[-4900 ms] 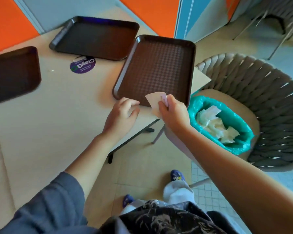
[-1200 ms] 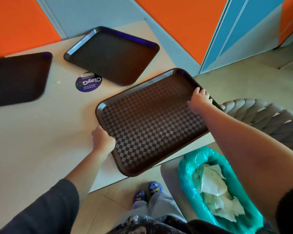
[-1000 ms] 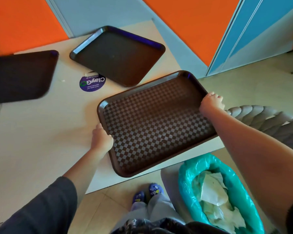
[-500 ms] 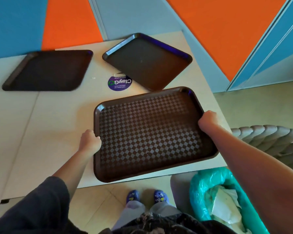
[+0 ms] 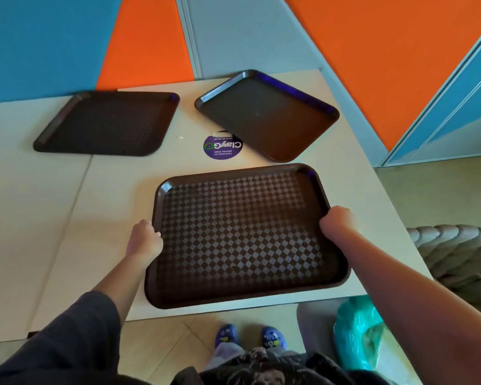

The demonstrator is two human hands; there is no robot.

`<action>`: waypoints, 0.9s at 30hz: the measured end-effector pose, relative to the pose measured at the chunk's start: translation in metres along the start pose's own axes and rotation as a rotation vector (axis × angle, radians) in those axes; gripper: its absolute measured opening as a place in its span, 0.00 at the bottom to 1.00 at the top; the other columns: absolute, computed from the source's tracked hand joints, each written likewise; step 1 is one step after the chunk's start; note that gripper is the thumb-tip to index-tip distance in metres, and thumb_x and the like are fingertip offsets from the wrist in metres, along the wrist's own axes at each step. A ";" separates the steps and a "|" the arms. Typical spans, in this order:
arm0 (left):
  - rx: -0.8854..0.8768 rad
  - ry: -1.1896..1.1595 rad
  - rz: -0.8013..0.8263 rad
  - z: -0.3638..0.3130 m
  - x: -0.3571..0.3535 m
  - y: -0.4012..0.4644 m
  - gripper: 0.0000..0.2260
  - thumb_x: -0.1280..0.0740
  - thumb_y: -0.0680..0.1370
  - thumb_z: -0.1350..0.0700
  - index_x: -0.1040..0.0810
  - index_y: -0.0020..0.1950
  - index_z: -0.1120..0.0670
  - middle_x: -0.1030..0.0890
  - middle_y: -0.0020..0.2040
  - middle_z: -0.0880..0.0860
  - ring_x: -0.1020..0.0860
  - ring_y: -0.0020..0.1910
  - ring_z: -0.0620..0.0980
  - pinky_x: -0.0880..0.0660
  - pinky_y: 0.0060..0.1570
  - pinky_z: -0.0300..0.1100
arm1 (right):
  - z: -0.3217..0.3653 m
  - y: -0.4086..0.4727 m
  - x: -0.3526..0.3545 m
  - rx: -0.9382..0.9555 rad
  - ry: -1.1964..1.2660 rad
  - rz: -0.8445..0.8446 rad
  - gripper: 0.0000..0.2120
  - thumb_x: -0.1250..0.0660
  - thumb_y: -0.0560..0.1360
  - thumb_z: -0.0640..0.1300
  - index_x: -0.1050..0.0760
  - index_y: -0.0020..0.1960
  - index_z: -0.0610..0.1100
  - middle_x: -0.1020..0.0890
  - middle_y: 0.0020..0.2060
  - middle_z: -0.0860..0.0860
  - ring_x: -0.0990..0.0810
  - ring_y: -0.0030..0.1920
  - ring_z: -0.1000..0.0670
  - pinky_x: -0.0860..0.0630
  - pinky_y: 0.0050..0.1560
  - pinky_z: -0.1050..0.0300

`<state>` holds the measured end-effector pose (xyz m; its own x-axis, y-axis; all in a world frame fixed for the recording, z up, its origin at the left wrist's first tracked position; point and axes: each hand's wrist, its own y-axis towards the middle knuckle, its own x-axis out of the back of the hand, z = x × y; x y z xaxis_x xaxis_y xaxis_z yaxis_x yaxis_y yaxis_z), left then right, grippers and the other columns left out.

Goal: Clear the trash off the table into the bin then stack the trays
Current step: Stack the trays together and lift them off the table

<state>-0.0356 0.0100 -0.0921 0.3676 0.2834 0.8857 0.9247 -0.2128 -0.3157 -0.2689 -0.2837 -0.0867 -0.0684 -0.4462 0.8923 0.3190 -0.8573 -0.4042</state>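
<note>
Trays: you grip the checkered tray [image 5: 242,234] with your left hand [image 5: 144,240] and right hand [image 5: 337,224], fingers curled on its side rims; two other trays [image 5: 106,123] [image 5: 267,115] lie beyond it on the desk [image 5: 39,218].

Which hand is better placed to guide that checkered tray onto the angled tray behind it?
Right. The right hand grips the checkered tray on the side where the angled tray lies; the left hand holds the far edge.
</note>
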 end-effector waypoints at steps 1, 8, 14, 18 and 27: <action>-0.004 -0.001 -0.002 0.001 -0.001 0.002 0.11 0.37 0.78 0.64 0.29 0.58 0.67 0.25 0.57 0.65 0.26 0.56 0.64 0.34 0.45 0.46 | 0.001 -0.001 0.000 -0.003 0.000 0.000 0.14 0.41 0.75 0.38 0.26 0.58 0.35 0.21 0.53 0.38 0.21 0.52 0.39 0.25 0.47 0.52; -0.047 -0.031 0.005 0.001 0.001 0.012 0.16 0.38 0.77 0.60 0.30 0.64 0.62 0.29 0.61 0.62 0.28 0.59 0.63 0.28 0.56 0.54 | 0.014 -0.004 0.011 -0.075 0.030 -0.034 0.17 0.38 0.73 0.43 0.28 0.59 0.38 0.22 0.51 0.41 0.22 0.50 0.42 0.24 0.45 0.52; -0.194 0.044 -0.078 -0.026 0.015 0.025 0.19 0.40 0.79 0.55 0.33 0.69 0.58 0.33 0.67 0.59 0.35 0.66 0.59 0.33 0.60 0.55 | 0.047 0.001 0.026 -0.028 -0.007 -0.110 0.23 0.38 0.74 0.43 0.36 0.67 0.40 0.31 0.63 0.41 0.34 0.64 0.40 0.28 0.56 0.46; -0.324 0.027 -0.061 -0.048 0.025 0.045 0.17 0.43 0.80 0.53 0.32 0.68 0.57 0.31 0.66 0.58 0.33 0.64 0.57 0.32 0.60 0.53 | 0.074 0.004 0.027 0.018 0.014 -0.157 0.22 0.40 0.76 0.43 0.36 0.68 0.41 0.31 0.64 0.41 0.34 0.65 0.41 0.29 0.60 0.45; -0.503 0.078 -0.006 -0.113 0.034 0.088 0.19 0.45 0.81 0.49 0.32 0.68 0.57 0.30 0.67 0.57 0.33 0.65 0.56 0.33 0.61 0.52 | 0.122 0.016 0.033 0.047 0.170 -0.154 0.19 0.44 0.77 0.40 0.36 0.68 0.40 0.31 0.64 0.41 0.34 0.66 0.41 0.31 0.63 0.45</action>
<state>0.0467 -0.1050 -0.0508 0.3364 0.2195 0.9158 0.7573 -0.6411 -0.1246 -0.1510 -0.2811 -0.0391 -0.2763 -0.3514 0.8945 0.3360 -0.9074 -0.2527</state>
